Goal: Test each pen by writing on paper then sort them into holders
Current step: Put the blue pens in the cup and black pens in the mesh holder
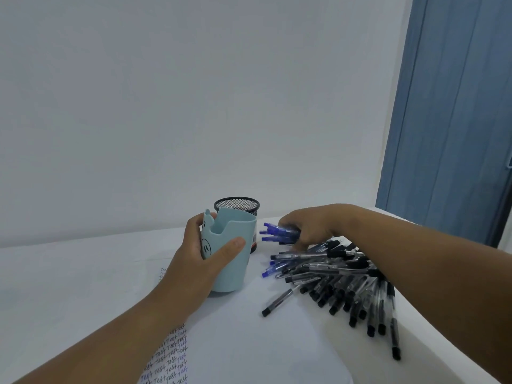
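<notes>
Blue pens (279, 232) | right hand (307, 228) grips, beside teal holder (235, 250) | left hand (199, 256) holds

The light blue holder (232, 250) stands upright on the paper (249, 342), with the black mesh holder (237, 207) directly behind it, touching or nearly so. A bare gap separates the blue holder from the pile of pens (340, 278) to its right. The pile covers the right side of the table (69, 273). The left side lies open.
</notes>
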The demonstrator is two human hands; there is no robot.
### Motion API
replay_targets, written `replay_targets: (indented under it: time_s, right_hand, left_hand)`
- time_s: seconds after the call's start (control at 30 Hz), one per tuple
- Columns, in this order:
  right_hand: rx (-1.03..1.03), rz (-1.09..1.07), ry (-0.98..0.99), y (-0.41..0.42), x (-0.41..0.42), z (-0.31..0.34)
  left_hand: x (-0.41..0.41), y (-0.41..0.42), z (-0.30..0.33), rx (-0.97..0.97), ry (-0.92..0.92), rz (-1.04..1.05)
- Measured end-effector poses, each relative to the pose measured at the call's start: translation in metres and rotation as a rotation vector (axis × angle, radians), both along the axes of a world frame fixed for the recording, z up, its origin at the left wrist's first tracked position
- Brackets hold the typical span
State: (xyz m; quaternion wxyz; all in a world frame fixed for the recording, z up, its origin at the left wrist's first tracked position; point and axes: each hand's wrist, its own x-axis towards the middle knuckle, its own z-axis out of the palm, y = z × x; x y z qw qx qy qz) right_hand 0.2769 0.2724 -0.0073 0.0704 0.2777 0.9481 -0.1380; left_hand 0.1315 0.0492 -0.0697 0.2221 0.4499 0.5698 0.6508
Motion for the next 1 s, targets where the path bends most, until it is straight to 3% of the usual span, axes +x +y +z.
replay_targets:
  time_s: [0.63, 0.83, 1.0]
  right_hand:
    - [-0.119, -0.015, 0.288, -0.008, 0.000, 0.005]
    - [-0.258, -0.033, 0.748, -0.011, -0.006, 0.022]
    - [-0.493, -0.096, 1.207, -0.042, -0.018, 0.045]
  left_hand:
    - [0.001, -0.003, 0.004, -0.004, -0.019, -0.014]
    - [0.003, -0.005, 0.004, 0.007, 0.010, 0.009]
    - [0.005, -0.007, 0.004, 0.028, 0.089, 0.069]
